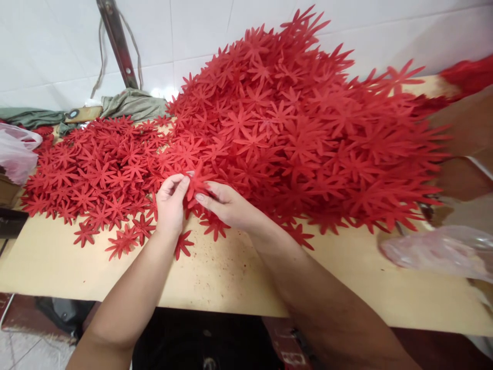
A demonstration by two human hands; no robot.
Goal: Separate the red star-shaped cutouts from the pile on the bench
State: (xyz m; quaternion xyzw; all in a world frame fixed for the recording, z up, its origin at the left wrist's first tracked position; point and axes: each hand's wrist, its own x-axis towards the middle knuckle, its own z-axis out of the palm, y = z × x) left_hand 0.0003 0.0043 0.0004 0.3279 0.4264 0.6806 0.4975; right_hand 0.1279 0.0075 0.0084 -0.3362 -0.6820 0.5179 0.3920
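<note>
Both hands meet near the middle of the tabletop [231, 288], pinching one red flower cutout [198, 184] between them. Working from nine o'clock across: a pink plastic bag [15, 154] sits at the far left edge, and beside it a thin, flat layer of red flower cutouts [96, 174] lies scattered, apparently loose single pieces. Behind that, at about eleven o'clock, a green cloth [131, 105] lies bunched against the white tiled wall [46, 46], with a dark metal bar [117, 43] leaning up from it. The left hand [170, 203] closes thumb and fingers on the cutout's left petals; the right hand [227, 205] grips its other side with fingertips, so the piece is held raised just above the tabletop, probably to separate or check it. From twelve to three o'clock rises a tall heap of cutouts [308, 128], stacked thickly within easy reach of the right hand. At four o'clock a clear plastic bag [442, 252] lies crumpled at the tabletop's edge.
</note>
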